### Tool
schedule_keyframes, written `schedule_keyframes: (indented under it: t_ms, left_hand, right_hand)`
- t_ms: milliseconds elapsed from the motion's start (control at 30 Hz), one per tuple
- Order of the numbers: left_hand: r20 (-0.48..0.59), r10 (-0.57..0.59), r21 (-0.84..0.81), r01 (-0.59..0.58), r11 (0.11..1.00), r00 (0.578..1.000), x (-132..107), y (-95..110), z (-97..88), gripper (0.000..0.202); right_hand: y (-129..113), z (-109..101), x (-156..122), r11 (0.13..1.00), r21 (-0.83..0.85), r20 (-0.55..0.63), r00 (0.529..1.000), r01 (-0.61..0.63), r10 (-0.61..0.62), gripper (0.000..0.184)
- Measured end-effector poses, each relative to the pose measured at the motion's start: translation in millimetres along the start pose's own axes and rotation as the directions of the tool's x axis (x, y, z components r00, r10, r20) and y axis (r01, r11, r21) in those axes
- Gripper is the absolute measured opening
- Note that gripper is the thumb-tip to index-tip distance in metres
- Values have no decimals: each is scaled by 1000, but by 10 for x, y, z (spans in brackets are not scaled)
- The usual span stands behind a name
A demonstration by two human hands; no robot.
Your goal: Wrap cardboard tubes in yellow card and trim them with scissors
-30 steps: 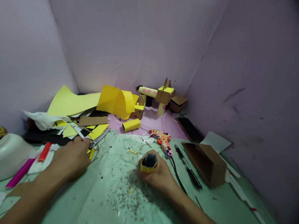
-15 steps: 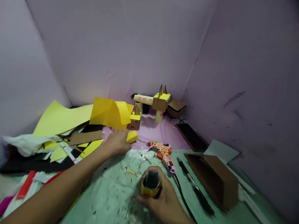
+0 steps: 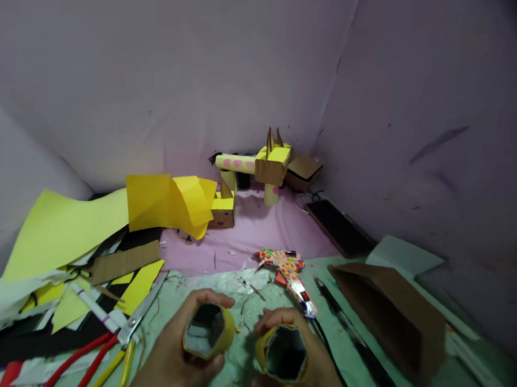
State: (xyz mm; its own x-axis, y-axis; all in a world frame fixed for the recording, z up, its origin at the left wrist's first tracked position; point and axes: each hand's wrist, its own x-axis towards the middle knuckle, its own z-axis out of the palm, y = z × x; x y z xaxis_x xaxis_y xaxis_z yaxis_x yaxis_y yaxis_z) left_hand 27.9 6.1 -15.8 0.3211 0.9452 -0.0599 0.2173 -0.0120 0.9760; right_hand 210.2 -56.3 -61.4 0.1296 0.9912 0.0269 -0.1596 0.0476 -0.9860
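Note:
My left hand (image 3: 173, 351) is closed around a short yellow paper tube (image 3: 204, 336), its open end tipped toward me. My right hand (image 3: 319, 361) grips a second yellow tube (image 3: 285, 354) with a grey inside and an uneven rim. Both tubes are held side by side over the green work surface (image 3: 237, 377), with a gap between them. Just beyond the right hand lies a flower-patterned glue gun (image 3: 283, 264), its cord running past that hand. Red-handled scissors (image 3: 123, 338) lie left of my left hand.
A yellow cardboard animal figure (image 3: 271, 165) stands at the back beside a small cardboard box head (image 3: 223, 210). Yellow paper sheets (image 3: 149, 202) and scraps cover the left. A phone (image 3: 339, 226), a black pen-like tool (image 3: 359, 340) and an open cardboard box (image 3: 403, 316) lie right.
My left hand has come back from the far yellow piece near the pink cloth, bringing a tube close to my right hand. The right hand still holds its tube. The view has shifted.

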Motion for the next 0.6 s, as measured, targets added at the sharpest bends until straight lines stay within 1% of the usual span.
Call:
schedule_keyframes:
  t_ms: [100,167,233,300,400,533,600]
  left_hand:
    - [118,-78,8,78,997,990,-151,-63,140,42]
    - [143,-101,-8,104,995,985,-212,-71,225,40]
    - [113,-119,-30,124,992,986,-257,-77,291,36]
    - [112,-120,-40,125,991,986,-292,-92,332,33]
    - [90,-69,-27,72,997,994,-332,-119,352,31]
    - [106,9,7,-10,1000,994,-378,-146,337,29]
    - [105,52,51,-57,997,993,-400,-174,330,27]
  right_hand:
    - [-43,50,-38,993,30,160,981,-117,111,39]
    - [-74,65,-55,990,-15,225,964,-142,142,35]
    - [-86,64,-62,992,-79,235,965,-100,116,31]
    - [-74,49,-61,988,-146,235,969,-39,73,28]
    - [-44,17,-54,979,-206,260,965,8,47,27]
    - [-49,-21,-54,967,-244,295,955,65,10,28]
    - [-67,-37,-58,965,-242,310,951,99,-20,30]
